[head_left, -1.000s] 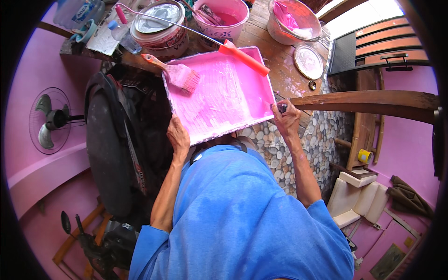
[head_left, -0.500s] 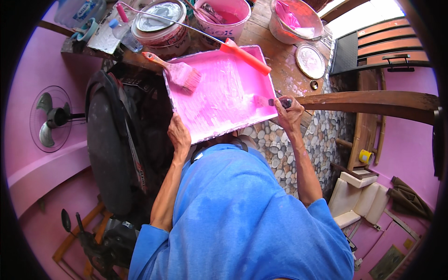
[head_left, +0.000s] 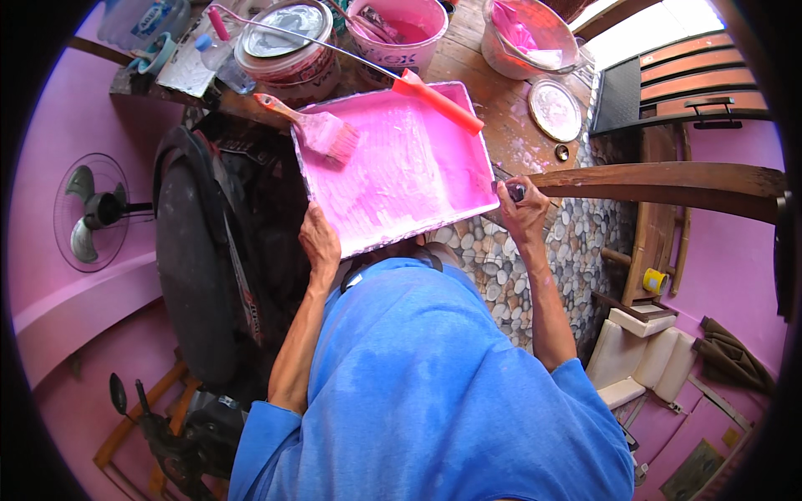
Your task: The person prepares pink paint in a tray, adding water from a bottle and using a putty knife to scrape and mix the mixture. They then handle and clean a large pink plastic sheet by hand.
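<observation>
- Floor [head_left: 535, 275], pebble-patterned: spreads from 4 to 5 o'clock of the tray, alongside the right forearm.
- Wooden table [head_left: 511, 125]: a paint-spotted strip of its top separates the tray's edge from a round white lid [head_left: 555, 110] at 2 o'clock.
- Wooden beam [head_left: 652, 179]: at 3 o'clock, its end just beside the right hand, narrowing the room there.
- Paint tray [head_left: 401, 188]: at centre, in front of the torso, pink-coated; position nearly unchanged.
- Paint roller [head_left: 439, 102]: crosses the tray's rim at 1 o'clock.
- Left hand [head_left: 320, 238]: grips the rim between 7 and 8 o'clock, as before.
- Right hand [head_left: 524, 209]: closed around a tool, slightly farther outward than half a second ago.
- Brush [head_left: 326, 138]: lies at 10 o'clock, handle beyond the rim.
- Dark-handled tool [head_left: 516, 192]: earlier its blade showed over the tray; now the blade is indistinct.
</observation>
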Demonstrator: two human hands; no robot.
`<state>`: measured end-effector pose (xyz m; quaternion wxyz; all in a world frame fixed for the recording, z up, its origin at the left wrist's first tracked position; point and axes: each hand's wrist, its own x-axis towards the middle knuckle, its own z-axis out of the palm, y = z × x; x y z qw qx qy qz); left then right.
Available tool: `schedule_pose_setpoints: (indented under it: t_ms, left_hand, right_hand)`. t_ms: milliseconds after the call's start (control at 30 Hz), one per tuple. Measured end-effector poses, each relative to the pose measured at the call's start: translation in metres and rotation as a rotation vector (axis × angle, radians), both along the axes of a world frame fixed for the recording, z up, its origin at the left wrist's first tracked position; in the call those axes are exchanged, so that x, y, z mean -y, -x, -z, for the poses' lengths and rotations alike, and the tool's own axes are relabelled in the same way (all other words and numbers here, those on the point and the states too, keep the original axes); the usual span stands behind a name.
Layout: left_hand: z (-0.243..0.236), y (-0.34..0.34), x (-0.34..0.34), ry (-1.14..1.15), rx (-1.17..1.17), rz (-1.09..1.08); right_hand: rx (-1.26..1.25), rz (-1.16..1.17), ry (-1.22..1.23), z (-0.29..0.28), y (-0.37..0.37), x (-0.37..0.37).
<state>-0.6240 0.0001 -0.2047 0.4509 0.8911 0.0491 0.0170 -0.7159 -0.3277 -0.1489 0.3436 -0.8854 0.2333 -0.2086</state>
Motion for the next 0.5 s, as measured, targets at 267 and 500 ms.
schedule_pose_setpoints:
  t_ms: [267,500]
  left_hand:
    - [0.002,0.000,-0.001,-0.005,-0.020,0.009]
    - [0.001,-0.001,-0.002,-0.015,-0.037,0.023]
  right_hand:
    - [-0.023,-0.005,-0.034,0.006,0.005,-0.012]
    - [0.078,-0.067,-0.071,0.005,-0.028,-0.002]
